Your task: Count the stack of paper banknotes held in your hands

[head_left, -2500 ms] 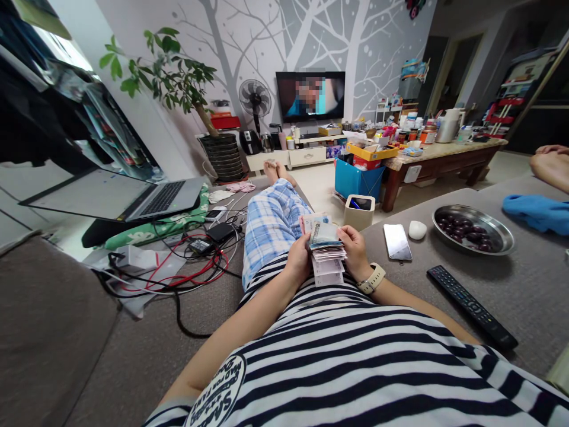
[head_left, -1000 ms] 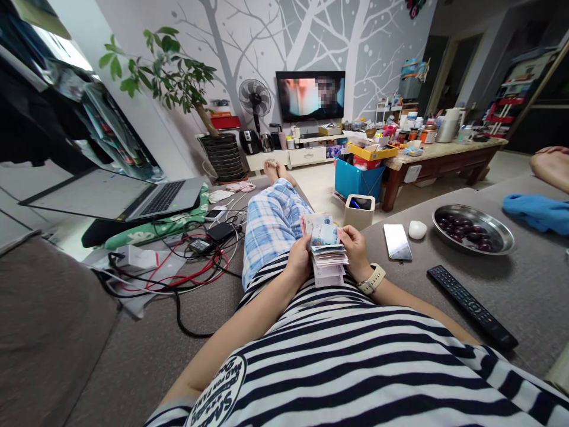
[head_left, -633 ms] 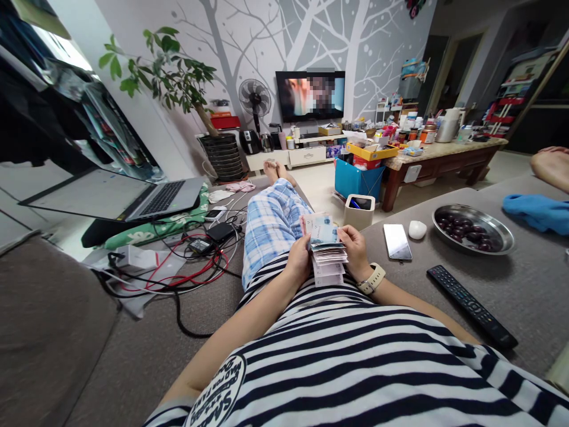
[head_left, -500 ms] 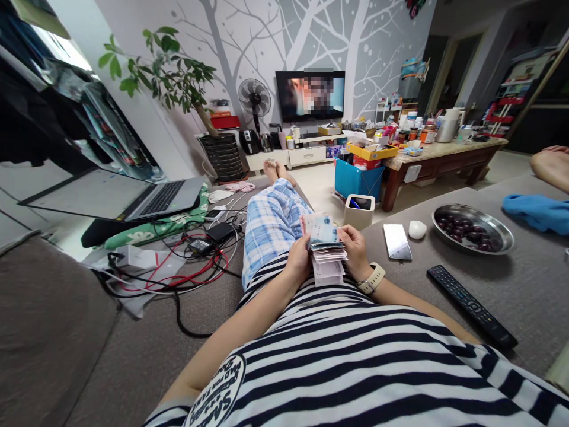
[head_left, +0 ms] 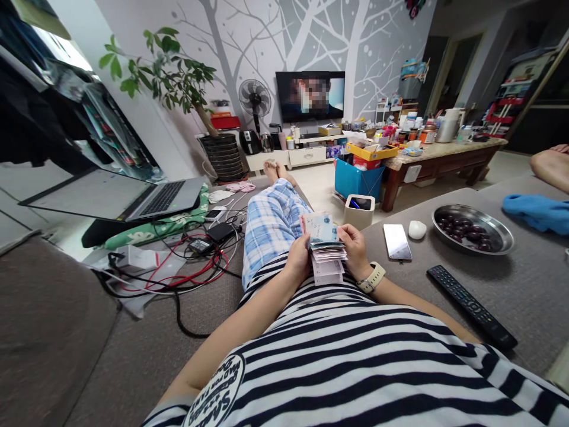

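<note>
I lie back on a grey sofa in a striped shirt and blue plaid shorts. Both hands hold a thick stack of banknotes (head_left: 326, 254) over my belly. My left hand (head_left: 299, 258) grips the stack's left side, fingers curled round it. My right hand (head_left: 355, 249), a pale watch on its wrist, is closed on the right edge, its thumb on the top blue-green note, which stands lifted at the far end.
To my right lie a phone (head_left: 397, 241), a white puck (head_left: 416, 229), a metal bowl of dark fruit (head_left: 473, 230), a remote (head_left: 471, 305) and a blue cloth (head_left: 537, 212). A laptop (head_left: 120, 198) and tangled cables (head_left: 186, 267) sit left. Another person's limb (head_left: 551, 163) shows far right.
The top notes have shifted slightly as my right thumb works them; both hands stay in the same place on the stack. The TV picture has changed.
</note>
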Action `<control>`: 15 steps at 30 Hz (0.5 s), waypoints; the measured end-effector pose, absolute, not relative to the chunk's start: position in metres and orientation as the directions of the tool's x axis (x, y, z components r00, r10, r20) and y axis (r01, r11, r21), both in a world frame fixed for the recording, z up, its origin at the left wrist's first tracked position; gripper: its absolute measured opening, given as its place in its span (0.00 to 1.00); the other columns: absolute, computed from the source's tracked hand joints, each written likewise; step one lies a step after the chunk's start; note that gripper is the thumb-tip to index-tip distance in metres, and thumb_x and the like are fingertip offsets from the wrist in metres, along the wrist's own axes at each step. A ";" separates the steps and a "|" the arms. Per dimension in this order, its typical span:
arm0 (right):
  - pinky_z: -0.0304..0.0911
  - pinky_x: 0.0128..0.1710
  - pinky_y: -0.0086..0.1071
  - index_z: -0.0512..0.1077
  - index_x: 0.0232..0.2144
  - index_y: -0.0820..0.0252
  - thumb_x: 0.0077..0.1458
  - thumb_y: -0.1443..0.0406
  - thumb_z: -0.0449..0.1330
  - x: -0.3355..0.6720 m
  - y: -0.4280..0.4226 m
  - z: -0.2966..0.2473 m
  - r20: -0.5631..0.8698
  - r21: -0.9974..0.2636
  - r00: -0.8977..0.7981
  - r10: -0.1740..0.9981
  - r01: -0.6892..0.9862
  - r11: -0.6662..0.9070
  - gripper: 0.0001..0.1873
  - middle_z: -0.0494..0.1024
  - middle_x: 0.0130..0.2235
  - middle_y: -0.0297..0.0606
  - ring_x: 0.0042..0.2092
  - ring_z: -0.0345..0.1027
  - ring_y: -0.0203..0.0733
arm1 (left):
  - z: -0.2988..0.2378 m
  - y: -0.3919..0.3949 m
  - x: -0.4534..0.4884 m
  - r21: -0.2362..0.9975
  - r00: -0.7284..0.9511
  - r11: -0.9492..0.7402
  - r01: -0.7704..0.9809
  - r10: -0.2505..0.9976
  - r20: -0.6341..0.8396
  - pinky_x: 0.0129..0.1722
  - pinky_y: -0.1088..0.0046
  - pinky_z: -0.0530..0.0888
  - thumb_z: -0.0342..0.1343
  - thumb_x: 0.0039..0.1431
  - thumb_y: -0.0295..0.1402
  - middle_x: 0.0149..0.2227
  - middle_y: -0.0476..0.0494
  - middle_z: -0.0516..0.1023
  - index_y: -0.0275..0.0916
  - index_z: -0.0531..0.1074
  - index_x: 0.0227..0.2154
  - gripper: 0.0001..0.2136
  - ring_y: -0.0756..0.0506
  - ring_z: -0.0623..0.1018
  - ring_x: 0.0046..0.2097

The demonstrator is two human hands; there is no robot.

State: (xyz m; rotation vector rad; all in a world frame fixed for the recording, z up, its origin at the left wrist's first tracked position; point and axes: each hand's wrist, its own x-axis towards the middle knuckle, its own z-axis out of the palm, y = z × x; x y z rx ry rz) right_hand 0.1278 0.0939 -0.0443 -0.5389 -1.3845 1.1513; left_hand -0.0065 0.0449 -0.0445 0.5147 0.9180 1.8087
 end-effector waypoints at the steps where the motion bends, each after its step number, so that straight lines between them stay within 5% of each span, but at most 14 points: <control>1: 0.59 0.32 0.34 0.66 0.22 0.54 0.56 0.46 0.62 0.128 0.094 -0.044 0.473 -0.862 -0.197 0.859 -0.308 0.403 0.22 0.64 0.26 0.31 0.30 0.57 0.39 | -0.044 0.045 -0.007 0.783 -0.398 -0.203 -0.589 0.915 -0.063 0.54 0.57 0.77 0.69 0.44 0.34 0.30 0.42 0.85 0.38 0.78 0.30 0.10 0.33 0.83 0.51; 15: 0.57 0.28 0.34 0.68 0.21 0.54 0.57 0.42 0.61 0.126 0.091 -0.044 0.431 -0.872 -0.220 0.875 -0.350 0.341 0.26 0.68 0.22 0.31 0.25 0.58 0.38 | -0.040 0.042 -0.005 0.805 -0.412 -0.171 -0.569 0.906 -0.099 0.54 0.57 0.77 0.68 0.46 0.35 0.33 0.40 0.86 0.37 0.79 0.29 0.09 0.34 0.84 0.49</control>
